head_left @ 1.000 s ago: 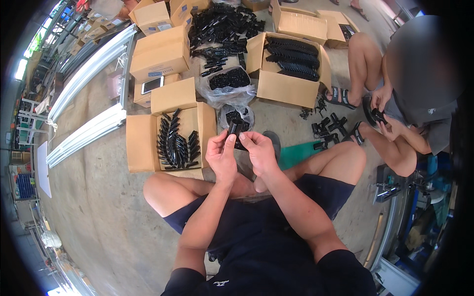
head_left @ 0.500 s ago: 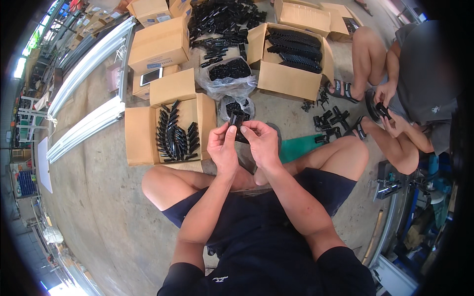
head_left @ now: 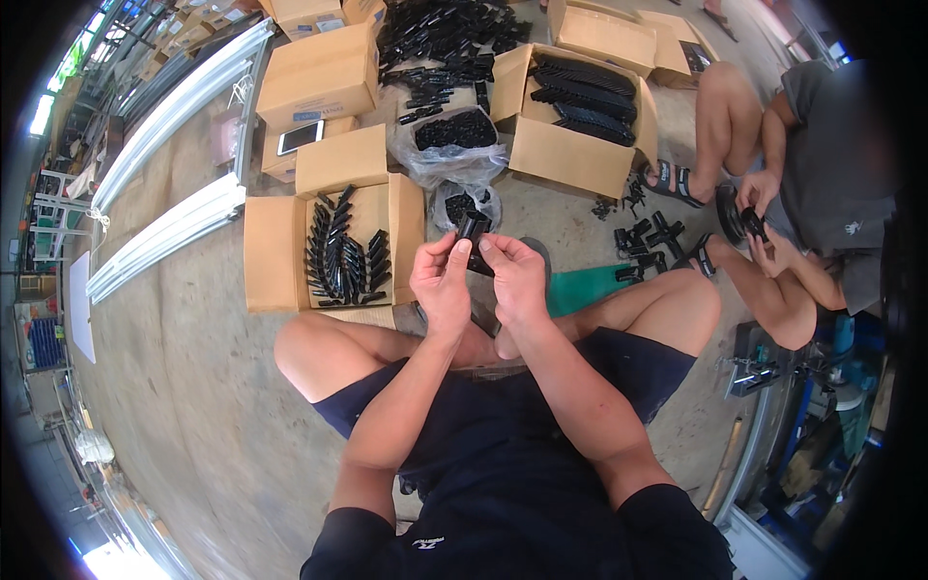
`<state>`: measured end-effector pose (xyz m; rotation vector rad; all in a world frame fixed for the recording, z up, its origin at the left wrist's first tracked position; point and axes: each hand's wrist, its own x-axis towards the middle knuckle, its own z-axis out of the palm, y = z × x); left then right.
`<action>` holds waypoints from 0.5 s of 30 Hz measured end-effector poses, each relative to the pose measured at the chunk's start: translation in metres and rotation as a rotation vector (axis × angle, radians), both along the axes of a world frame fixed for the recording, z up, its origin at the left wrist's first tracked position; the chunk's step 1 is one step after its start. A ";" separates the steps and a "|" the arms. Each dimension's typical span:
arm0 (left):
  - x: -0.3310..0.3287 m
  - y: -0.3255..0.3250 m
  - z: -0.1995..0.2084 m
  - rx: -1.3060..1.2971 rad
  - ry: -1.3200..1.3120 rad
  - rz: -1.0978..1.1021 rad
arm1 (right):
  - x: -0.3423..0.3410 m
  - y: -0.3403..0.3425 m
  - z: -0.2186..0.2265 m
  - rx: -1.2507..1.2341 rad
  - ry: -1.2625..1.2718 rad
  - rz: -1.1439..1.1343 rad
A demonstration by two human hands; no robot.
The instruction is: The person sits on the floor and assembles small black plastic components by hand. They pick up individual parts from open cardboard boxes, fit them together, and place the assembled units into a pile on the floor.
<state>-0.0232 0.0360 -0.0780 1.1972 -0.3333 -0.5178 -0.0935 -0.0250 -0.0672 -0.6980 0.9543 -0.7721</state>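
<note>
Both hands meet on one small black plastic part (head_left: 473, 235), pinched between us just beyond the knees.
Our left hand (head_left: 442, 282) and right hand (head_left: 513, 275) close their fingers round it, just right of the open brown cardboard box (head_left: 266, 253), where a few rows of finished-looking black pieces (head_left: 343, 256) lie. We judge plenty remains: beyond that box a clear bag of parts (head_left: 454, 130) and a loose black heap (head_left: 449, 34) wait.

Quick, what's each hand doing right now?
Left hand: closed on the black plastic part.
Right hand: closed on the same part.
</note>
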 end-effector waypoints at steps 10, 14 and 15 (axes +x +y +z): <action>0.003 0.001 0.004 -0.042 0.038 -0.050 | -0.006 0.000 0.009 0.092 -0.016 0.031; 0.005 -0.001 -0.001 -0.026 0.077 -0.085 | -0.008 -0.004 -0.002 0.037 0.021 0.042; 0.004 -0.001 -0.001 -0.034 0.081 -0.079 | -0.007 -0.004 -0.004 0.023 0.026 0.037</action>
